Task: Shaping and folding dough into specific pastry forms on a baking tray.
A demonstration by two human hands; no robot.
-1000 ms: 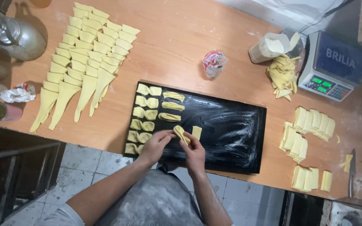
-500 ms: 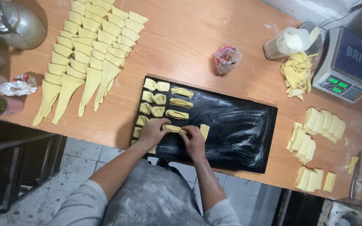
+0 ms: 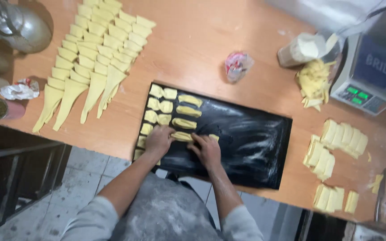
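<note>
My hands sit at tray [image 3: 264, 169] 9 o'clock; dough rows [image 3: 170, 107] block 11, floured half at 3 open.

A: What can't we read here?
B: Left hand [image 3: 158, 140] covers the near pastries on the baking tray [image 3: 264, 174]; right hand [image 3: 207, 151] hides one end of the dough roll [image 3: 182, 136].
A: Edges?
B: Metal kettle [image 3: 16, 24] and scale [image 3: 371, 76] are cut off; knife [image 3: 379, 196] is blurred.

One head view looks steeply down, fairly high above the wooden table [image 3: 211, 49]; no second view
</note>
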